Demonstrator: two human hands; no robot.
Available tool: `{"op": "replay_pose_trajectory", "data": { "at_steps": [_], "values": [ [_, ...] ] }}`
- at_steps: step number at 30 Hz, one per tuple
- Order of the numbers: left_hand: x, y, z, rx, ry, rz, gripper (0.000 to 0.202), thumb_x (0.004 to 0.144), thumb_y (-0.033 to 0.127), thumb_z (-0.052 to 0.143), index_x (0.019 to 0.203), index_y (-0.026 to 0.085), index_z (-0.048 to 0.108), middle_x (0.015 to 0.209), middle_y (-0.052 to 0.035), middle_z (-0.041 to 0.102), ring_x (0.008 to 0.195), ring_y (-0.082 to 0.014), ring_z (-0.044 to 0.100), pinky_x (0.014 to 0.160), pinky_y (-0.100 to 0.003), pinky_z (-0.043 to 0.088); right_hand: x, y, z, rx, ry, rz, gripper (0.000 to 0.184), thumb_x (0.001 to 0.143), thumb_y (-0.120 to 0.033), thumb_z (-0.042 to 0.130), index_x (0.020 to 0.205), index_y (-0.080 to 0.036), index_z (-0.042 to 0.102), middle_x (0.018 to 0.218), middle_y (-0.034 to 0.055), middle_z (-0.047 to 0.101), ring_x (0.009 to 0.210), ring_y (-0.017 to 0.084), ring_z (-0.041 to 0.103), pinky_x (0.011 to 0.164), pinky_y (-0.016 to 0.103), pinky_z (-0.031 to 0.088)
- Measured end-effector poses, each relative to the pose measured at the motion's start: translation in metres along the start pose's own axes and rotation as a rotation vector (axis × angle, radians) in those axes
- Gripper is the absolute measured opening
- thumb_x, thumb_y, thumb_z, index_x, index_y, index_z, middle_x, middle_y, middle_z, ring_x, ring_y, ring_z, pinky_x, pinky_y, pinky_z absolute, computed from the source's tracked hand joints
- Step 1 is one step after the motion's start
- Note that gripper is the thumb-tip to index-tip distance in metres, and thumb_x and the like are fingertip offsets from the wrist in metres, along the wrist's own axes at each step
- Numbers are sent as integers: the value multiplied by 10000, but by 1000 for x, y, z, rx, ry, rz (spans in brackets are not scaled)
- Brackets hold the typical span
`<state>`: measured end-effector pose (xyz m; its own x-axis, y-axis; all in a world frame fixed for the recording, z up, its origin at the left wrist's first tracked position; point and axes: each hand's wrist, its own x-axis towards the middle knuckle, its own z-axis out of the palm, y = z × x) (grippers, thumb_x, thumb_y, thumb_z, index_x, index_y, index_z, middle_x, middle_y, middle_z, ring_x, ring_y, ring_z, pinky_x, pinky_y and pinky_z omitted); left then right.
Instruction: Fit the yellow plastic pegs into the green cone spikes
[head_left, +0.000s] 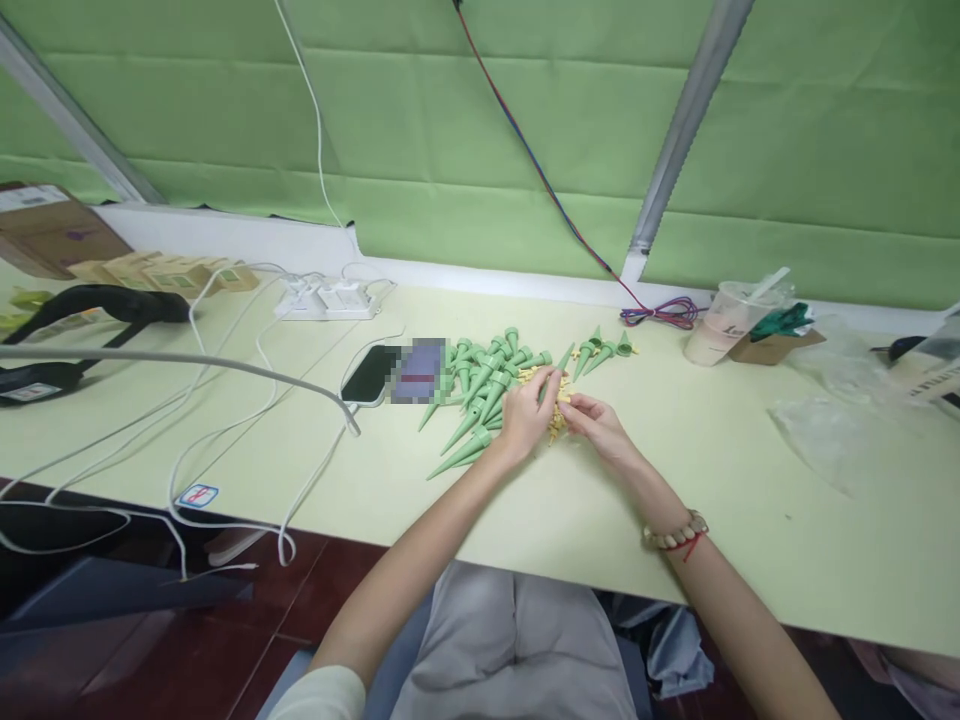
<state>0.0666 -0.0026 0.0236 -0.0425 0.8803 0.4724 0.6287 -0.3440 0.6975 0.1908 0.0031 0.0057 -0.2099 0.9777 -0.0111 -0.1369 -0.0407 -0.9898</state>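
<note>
My left hand (527, 408) is closed around a green plastic cone-shaped spike (565, 356), whose pointed end sticks up past the fingers. Close by on the right, my right hand (602, 425) is pinched, and a small yellow piece (562, 397) shows at its fingertips. Under and between both hands lies a heap of small yellow plastic pieces (555, 432), partly hidden. A pile of green spikes (491, 385) with wide collared ends spreads to the left of my left hand. Beyond my right hand, several more spikes (598, 352) lie with yellow bits among them.
Left of the pile are a phone (369, 375) and a blurred-out patch. White cables cross the left side near a power strip (328, 298) and a black object (127, 302). On the right stand a drink cup (720, 325), a small cardboard box (776, 346) and clear plastic bags (821, 430).
</note>
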Motion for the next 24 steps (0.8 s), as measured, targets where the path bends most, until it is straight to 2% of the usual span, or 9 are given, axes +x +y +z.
{"op": "replay_pose_trajectory", "data": {
  "at_steps": [3,8,14,19,21,24],
  "values": [
    [-2,1,0,40,-61,16,387,912,360,238,968,201,587,835,-17,671,698,-124,613,625,-217,388,0,2,-1,-94,8,-139,319,575,-437,708,605,-177,526,526,-43,463,468,78,412,436,209,368],
    [-4,2,1,258,-184,12,386,898,387,265,1041,207,575,717,-48,655,662,-172,619,601,-250,378,-2,2,-5,-447,100,-425,126,612,-267,649,620,-181,557,618,-4,498,551,119,467,441,222,384],
    [-5,6,-2,321,-225,-17,397,903,378,227,1037,220,565,723,-55,650,691,-189,625,590,-262,365,0,3,-8,-530,53,-483,99,663,-273,623,663,-194,562,668,7,503,554,129,477,412,231,404],
    [-3,7,-4,265,-239,-80,392,906,357,212,995,228,570,760,-41,661,712,-191,624,589,-264,369,1,4,-8,-598,41,-538,128,702,-304,620,668,-206,544,659,3,495,556,141,487,423,249,413],
    [-3,7,-4,223,-239,-127,418,906,371,194,950,226,584,774,-39,668,727,-195,625,600,-271,374,2,8,-11,-677,35,-588,135,722,-295,607,654,-213,523,647,2,487,556,144,485,447,259,417],
    [-5,6,-1,169,-254,-179,469,901,410,182,869,215,607,796,-47,677,738,-208,622,612,-286,380,4,16,-16,-832,54,-706,241,741,-279,586,556,-221,444,577,-15,433,487,129,420,441,266,380]
  ]
}}
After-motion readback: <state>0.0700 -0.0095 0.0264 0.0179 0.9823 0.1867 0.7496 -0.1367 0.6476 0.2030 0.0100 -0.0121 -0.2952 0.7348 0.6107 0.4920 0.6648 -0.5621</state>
